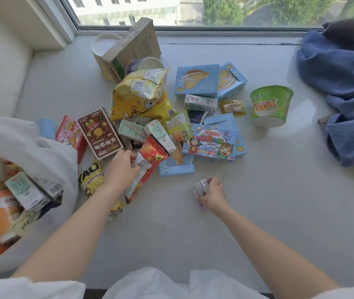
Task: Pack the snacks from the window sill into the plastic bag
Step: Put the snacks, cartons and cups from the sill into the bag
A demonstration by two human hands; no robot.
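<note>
Both hands are mid-pick: left hand (121, 167) fingers pinching the red snack packet (148, 160) at frame centre; right hand (211, 194) gripping a small carton (199, 187); plastic bag (48, 152) lying open lower left, so next move is probably swinging both over into it.

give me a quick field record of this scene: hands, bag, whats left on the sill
left hand: left hand grips the red snack packet at the pile's near edge
right hand: right hand holds a small white wrapped snack on the sill
bag: white plastic bag at left, open, already holding cartons and an orange cup
left on sill: big yellow crisp bag, brown cartoon box, green noodle bowl, pale blue cake boxes
aside: blue cloth at right
</note>
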